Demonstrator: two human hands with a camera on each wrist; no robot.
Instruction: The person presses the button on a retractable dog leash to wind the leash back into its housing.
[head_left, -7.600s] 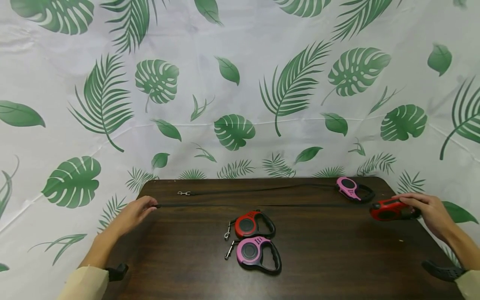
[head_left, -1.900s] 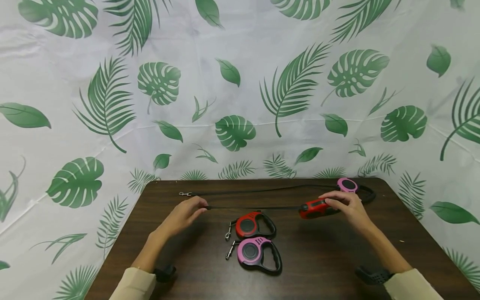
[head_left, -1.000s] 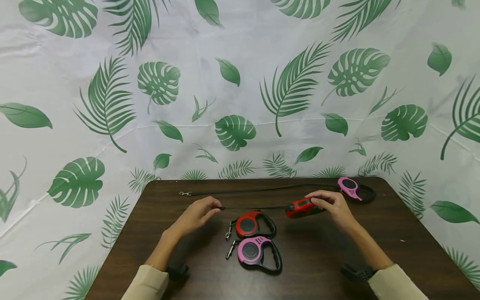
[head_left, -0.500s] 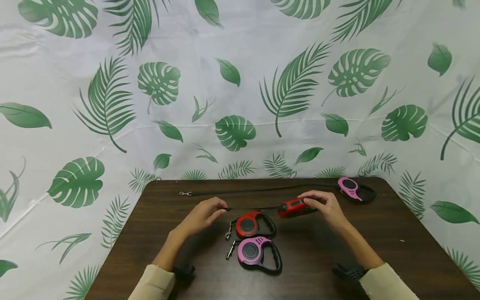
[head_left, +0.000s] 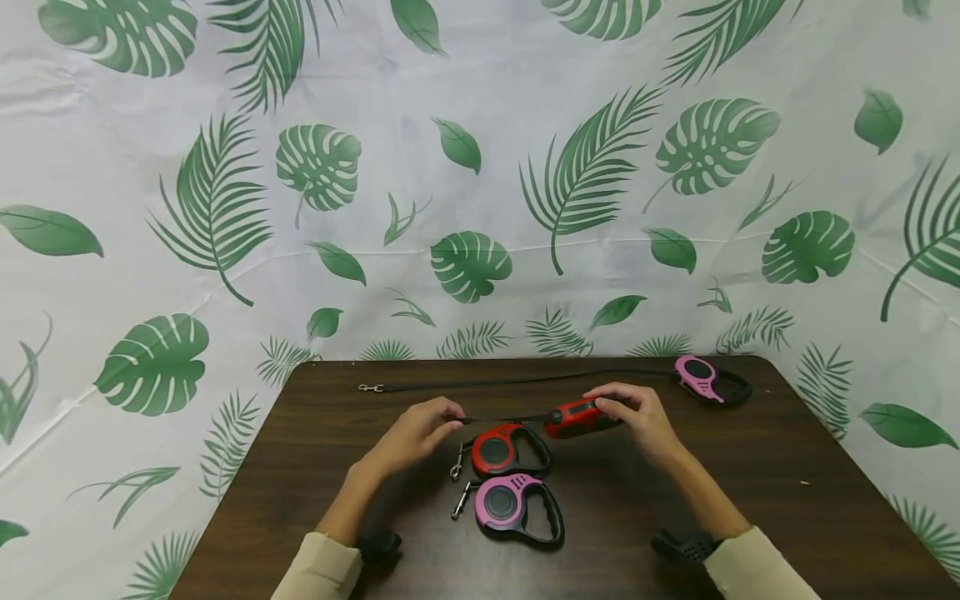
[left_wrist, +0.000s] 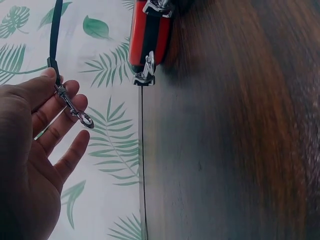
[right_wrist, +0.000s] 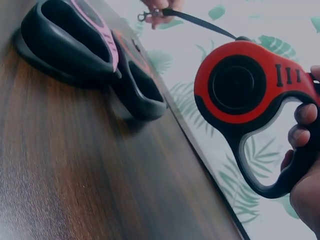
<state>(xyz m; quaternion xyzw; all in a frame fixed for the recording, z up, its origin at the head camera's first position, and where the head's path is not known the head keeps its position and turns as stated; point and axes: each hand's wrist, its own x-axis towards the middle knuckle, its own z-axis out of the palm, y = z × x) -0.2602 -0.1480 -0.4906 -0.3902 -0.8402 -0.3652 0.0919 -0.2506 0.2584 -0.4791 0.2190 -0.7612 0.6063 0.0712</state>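
My right hand (head_left: 645, 421) grips the black loop handle of a red retractable dog leash (right_wrist: 272, 65), which is up above the table. From its case a black strap (left_wrist: 56, 30) runs left to my left hand (head_left: 420, 429). Thumb and finger of that hand pinch the strap's end, and the metal snap hook (left_wrist: 75, 112) hangs across the other fingers. Just below the strap in the head view, a second red leash (head_left: 483, 450) lies on the table. A pink leash (head_left: 498, 502) lies right in front of it, both with their hooks to the left.
Another pink leash (head_left: 693, 379) lies at the table's far right corner. Its strap (head_left: 517, 382) is pulled out leftward along the back edge, ending in a metal hook (head_left: 371, 387). Behind the dark wooden table (head_left: 750, 500) hangs a white leaf-print cloth (head_left: 480, 167).
From wide apart, both hands have come together toward the middle. The strap between them has become much shorter, and the held red leash has moved left. The leashes on the table have stayed put.
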